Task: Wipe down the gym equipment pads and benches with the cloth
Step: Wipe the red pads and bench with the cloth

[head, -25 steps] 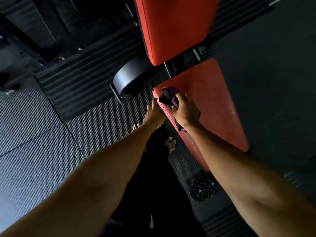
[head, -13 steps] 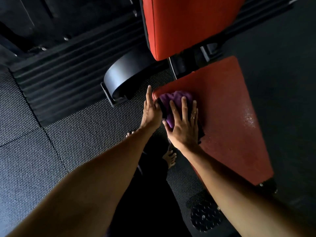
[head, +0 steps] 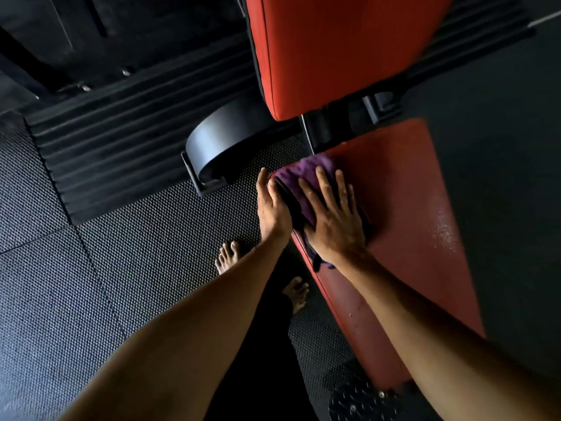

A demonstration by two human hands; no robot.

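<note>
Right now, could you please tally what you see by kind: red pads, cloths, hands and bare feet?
Red pads: 2, seat pad and back pad
Purple cloth: 1
Hands: 2, left hand and right hand
Bare feet: 2, left foot and right foot
Total: 7

On the head camera I see my right hand [head: 334, 226] pressed flat, fingers [head: 324, 188] straight and spread, on a crumpled purple cloth [head: 303, 174]. The cloth lies at the left corner of the red padded bench seat [head: 400, 192], at the end nearest the red backrest pad [head: 334, 50]. My left hand [head: 271, 208], fingers straight, lies against the seat's left edge, touching the cloth. A wet sheen [head: 443, 229] shows on the seat's right side. Two bare feet [head: 227, 256] stand on the black textured rubber floor [head: 136, 253].
</note>
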